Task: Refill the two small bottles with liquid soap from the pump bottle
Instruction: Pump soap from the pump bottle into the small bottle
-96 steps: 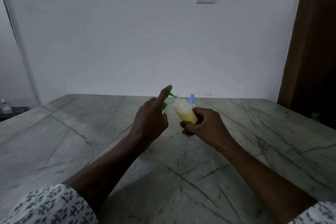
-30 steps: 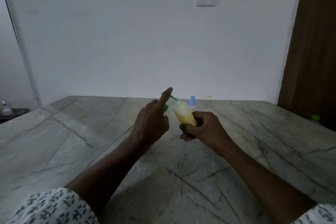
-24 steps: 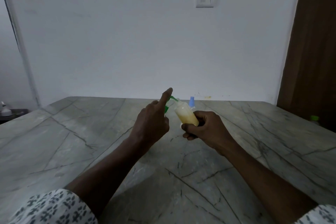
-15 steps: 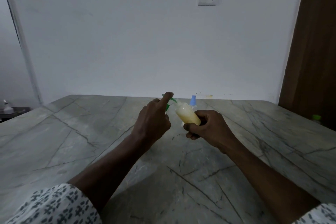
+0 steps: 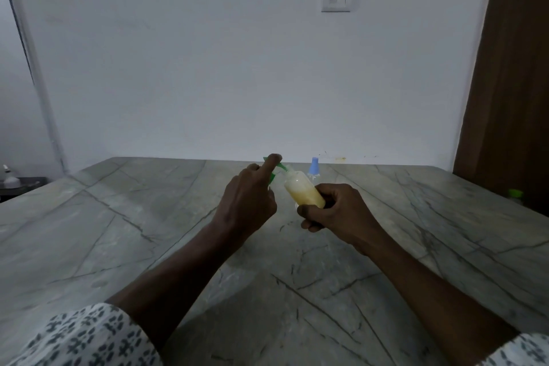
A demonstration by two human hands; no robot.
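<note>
Two hands over grey marble table (image 5: 118, 232). Right hand (image 5: 338, 211): fingers and thumb clamped round base of small bottle (image 5: 303, 192), part-filled with yellow soap; long axis tilted, mouth pointing up-left at green pump (image 5: 281, 167). Left hand (image 5: 246, 202): index finger atop pump, remaining fingers curled, hold hidden. Behind: blue-capped bottle (image 5: 314, 168), upright.

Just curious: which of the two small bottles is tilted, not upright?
The small clear bottle of yellowish soap, gripped in the right hand, leaning toward the green pump spout. The light-blue-capped bottle stands upright on the grey table behind.
</note>
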